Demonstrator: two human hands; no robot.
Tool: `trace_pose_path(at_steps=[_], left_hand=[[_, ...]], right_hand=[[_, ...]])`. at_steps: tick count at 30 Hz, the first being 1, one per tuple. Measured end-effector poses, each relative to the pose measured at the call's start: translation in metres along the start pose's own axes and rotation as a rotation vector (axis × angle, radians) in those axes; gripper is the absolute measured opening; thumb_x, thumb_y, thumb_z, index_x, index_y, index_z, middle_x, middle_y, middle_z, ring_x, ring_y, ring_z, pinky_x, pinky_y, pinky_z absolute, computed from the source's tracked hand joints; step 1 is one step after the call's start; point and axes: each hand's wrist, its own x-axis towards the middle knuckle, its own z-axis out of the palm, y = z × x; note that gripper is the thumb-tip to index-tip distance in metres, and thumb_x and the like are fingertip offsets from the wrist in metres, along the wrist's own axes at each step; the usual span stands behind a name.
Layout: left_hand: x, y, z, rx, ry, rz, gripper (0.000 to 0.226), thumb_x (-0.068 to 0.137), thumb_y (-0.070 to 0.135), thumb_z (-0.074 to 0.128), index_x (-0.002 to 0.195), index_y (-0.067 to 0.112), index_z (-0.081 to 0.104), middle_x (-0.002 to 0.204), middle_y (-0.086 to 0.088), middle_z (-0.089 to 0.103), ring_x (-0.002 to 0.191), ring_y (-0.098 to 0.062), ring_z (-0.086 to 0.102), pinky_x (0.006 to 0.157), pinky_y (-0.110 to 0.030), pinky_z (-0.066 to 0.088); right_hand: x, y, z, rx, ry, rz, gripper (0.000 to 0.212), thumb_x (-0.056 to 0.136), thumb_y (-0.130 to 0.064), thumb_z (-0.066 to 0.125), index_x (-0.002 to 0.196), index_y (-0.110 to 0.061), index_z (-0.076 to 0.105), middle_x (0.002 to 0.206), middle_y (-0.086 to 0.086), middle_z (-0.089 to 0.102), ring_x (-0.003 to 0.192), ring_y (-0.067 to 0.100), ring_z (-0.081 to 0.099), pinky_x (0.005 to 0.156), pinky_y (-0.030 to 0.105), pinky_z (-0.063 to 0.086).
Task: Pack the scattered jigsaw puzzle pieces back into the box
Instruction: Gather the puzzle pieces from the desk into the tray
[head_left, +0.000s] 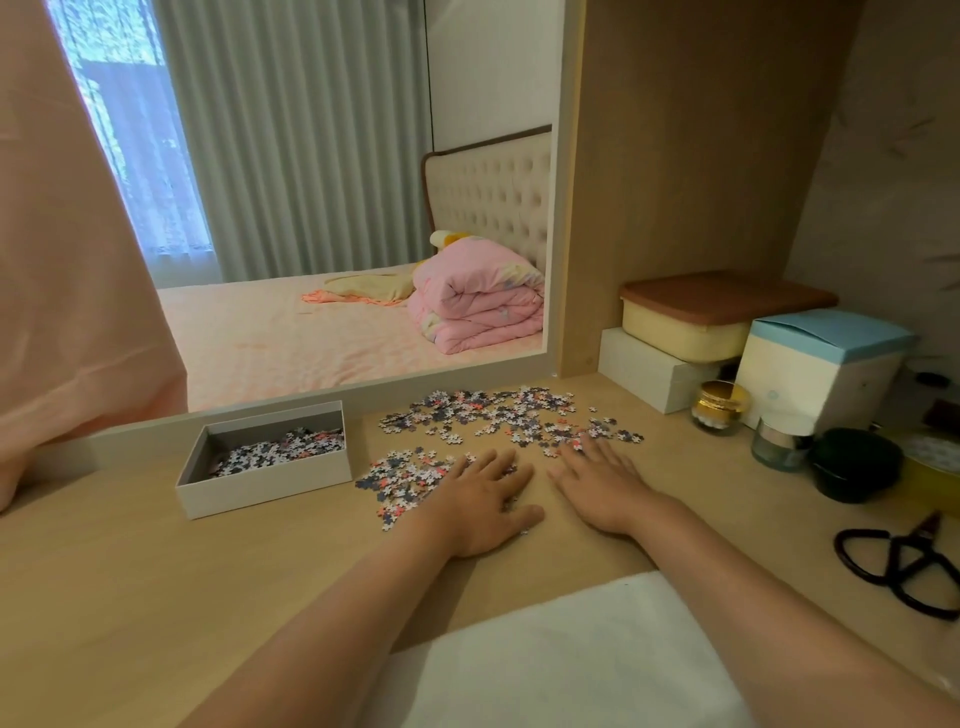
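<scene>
A grey cardboard box (332, 470) stands open on the wooden desk at the left, with a heap of small puzzle pieces inside. Many more scattered puzzle pieces (498, 413) lie across the desk's middle, and a smaller cluster (402, 475) lies just right of the box. My left hand (480, 501) lies flat on the desk, fingers straight, its fingertips on the edge of that smaller cluster. My right hand (605, 486) also lies flat, with its fingertips touching the near edge of the large spread. Neither hand holds a piece.
Black scissors (901, 564) lie at the desk's right. Jars (722, 406), a dark round tin (854, 465), a blue-lidded box (815, 364) and stacked containers (691, 325) crowd the back right. A mirror (322, 208) rises behind the box. White cloth (571, 660) covers my lap.
</scene>
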Motion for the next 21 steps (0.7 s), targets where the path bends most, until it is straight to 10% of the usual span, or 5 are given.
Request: trace_pose_path(at_steps=[21], left_hand=[[-0.142, -0.118, -0.003, -0.169, 0.341, -0.013, 0.038, 0.089, 0.050, 0.053, 0.119, 0.033, 0.070, 0.130, 0.009, 0.062, 0.114, -0.010, 0.059, 0.093, -0.028, 0.049]], right_hand=[[-0.030, -0.184, 0.060, 0.191, 0.011, -0.495, 0.047, 0.102, -0.036, 0.038, 0.147, -0.021, 0.034, 0.155, 0.004, 0.033, 0.147, 0.023, 0.024, 0.120, 0.044, 0.020]])
